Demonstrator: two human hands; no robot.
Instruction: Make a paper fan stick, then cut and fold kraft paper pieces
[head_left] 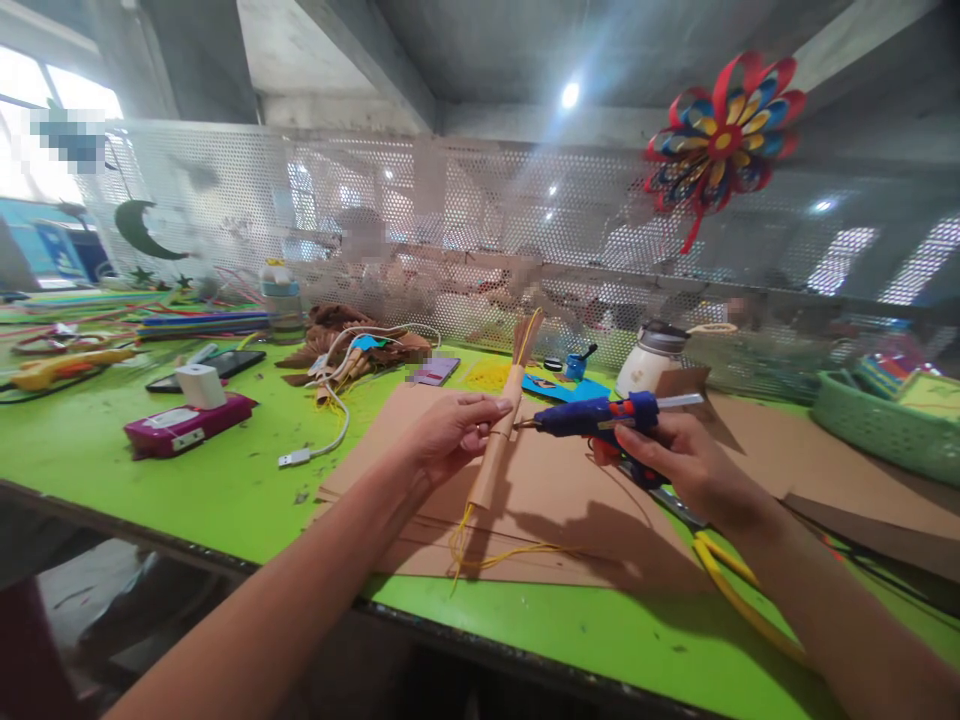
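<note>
My right hand (686,465) is wrapped round a blue glue gun (585,418) with a clear glue stick poking from its back. Its metal nozzle points left and meets, or nearly meets, the side of a rolled brown paper tube (496,460). My left hand (454,435) pinches that tube near its middle, holding it tilted above brown paper sheets (570,545). Yellow cord (469,545) trails from the tube's lower end onto the sheets. Fringed strips and more yellow cord stick out of the top.
On the green table (247,500) lie a purple power strip (187,425) with a white plug, a USB cable (296,457) and crumpled brown paper (345,335). Yellow-handled scissors (739,590) rest by my right forearm. A flask (654,355) and a green basket (877,425) stand right.
</note>
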